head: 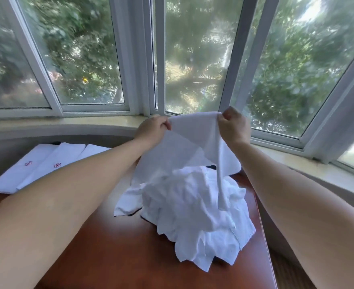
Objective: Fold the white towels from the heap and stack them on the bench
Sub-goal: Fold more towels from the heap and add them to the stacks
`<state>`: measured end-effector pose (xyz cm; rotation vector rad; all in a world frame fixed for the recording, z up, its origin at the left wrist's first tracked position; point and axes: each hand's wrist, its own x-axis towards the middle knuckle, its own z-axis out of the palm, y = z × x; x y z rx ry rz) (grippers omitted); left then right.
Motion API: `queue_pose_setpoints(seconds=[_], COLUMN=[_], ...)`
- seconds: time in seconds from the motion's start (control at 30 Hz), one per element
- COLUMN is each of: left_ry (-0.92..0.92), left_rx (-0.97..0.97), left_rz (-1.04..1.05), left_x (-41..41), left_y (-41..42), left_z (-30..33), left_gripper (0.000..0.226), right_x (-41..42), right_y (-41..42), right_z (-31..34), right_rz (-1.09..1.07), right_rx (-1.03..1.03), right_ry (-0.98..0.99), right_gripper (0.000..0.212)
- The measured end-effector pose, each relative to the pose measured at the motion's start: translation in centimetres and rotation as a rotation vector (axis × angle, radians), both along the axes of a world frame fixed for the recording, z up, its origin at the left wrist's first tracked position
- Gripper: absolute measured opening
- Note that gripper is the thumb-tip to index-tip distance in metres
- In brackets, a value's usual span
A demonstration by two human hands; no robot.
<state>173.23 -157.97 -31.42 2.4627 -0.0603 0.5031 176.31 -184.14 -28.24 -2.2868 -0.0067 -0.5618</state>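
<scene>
A white towel [184, 147] hangs in the air above the heap, held by its top edge. My left hand [153, 128] pinches its left corner and my right hand [233, 126] pinches its right corner, both raised in front of the window sill. Below it a crumpled heap of white towels [194, 207] lies on the reddish-brown wooden bench [113, 247]. The towel's lower part drapes onto the heap. At the far left of the bench lie folded white towels [40, 165] side by side, two showing small red embroidered marks.
A curved window sill [67, 124] and bay windows run behind the bench, with trees outside. A dark edge of something shows under the heap. The bench's right edge [263, 236] drops to the floor beside the wall.
</scene>
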Motion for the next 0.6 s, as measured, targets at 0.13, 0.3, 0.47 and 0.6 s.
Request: queue_pose_setpoints(seconds=[0.13,0.3,0.47,0.6], left_ry=[-0.059,0.032,-0.060,-0.062], left_rx=[-0.027,-0.085,-0.149,-0.216], left_rz=[0.060,0.128,0.201,0.264], left_x=[-0.8,-2.1,-4.6,-6.9], left_y=[1.0,3.7,7.3,10.4], left_z=[1.4,2.1,3.7,4.6], left_gripper=[0.035,0.030,0.019,0.008], right_x=[-0.1,-0.9,-1.5,-3.7], right_y=[2.0,4.1,7.5,11.5], right_z=[2.1,1.2,1.1,0.6], right_rz=[0.121,0.263,0.391,0.559], right_rx=[0.101,0.297,0.393,0.309], right_ry=[-0.016,0.260,0.707,0.817], right_gripper=[0.014,0.011,0.024,0.048])
